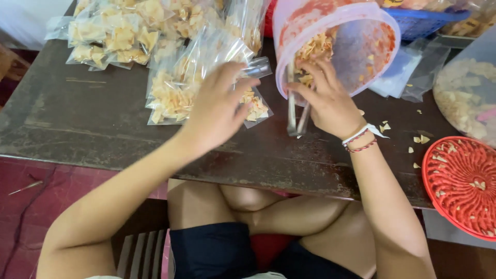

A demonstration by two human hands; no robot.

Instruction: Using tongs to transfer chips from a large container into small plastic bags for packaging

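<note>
At the far left of the dark wooden table (77, 124) lies a heap of sealed clear bags of pale chips (124, 36), piled against the back edge. Just right of them, nearer the person, more filled bags (173, 88) lie overlapping, and the left hand (217, 111) rests over these with its fingers spread wide and bent down, the fingertips touching a small bag of chips (256, 107) and an open clear bag (243, 62) beside it; it grips nothing that I can see. Right of that, the right hand (328, 101) reaches into the mouth of a large clear plastic tub (356, 46), which is tilted on its side toward the person and smeared inside with red seasoning, with a little pile of chips (315, 49) at its lower rim. The right hand's fingers are curled among those chips, and a pair of metal tongs (297, 116) hangs down from under the palm, held against it. A red and white thread bracelet (361, 140) circles that wrist. Further right, flat empty bags (408, 72) lie by the tub, a few loose chip crumbs (419, 139) dot the table, a blue basket (423, 20) sits at the back, and a red plastic sieve (462, 183) juts over the table's right edge.
</note>
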